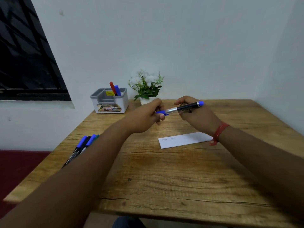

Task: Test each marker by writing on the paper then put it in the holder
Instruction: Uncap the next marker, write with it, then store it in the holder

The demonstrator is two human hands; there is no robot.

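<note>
Both hands hold one blue marker (185, 107) level above the wooden table (164, 178). My right hand (195, 117) grips its black barrel, blue end cap pointing right. My left hand (146, 116) pinches the blue cap (162, 112) at the marker's left end. A white paper strip (184, 139) with two small scribbles lies below the hands. The grey and white holder (109, 101) stands at the table's far left corner, with a red marker (112, 88) and a blue marker (117, 90) upright in it. Several markers (83, 145) lie at the table's left edge, partly hidden by my left forearm.
A small potted plant (146, 88) with white flowers stands against the wall just right of the holder, behind my left hand. A dark window (24, 55) fills the upper left. The table's near edge runs along the bottom of the view.
</note>
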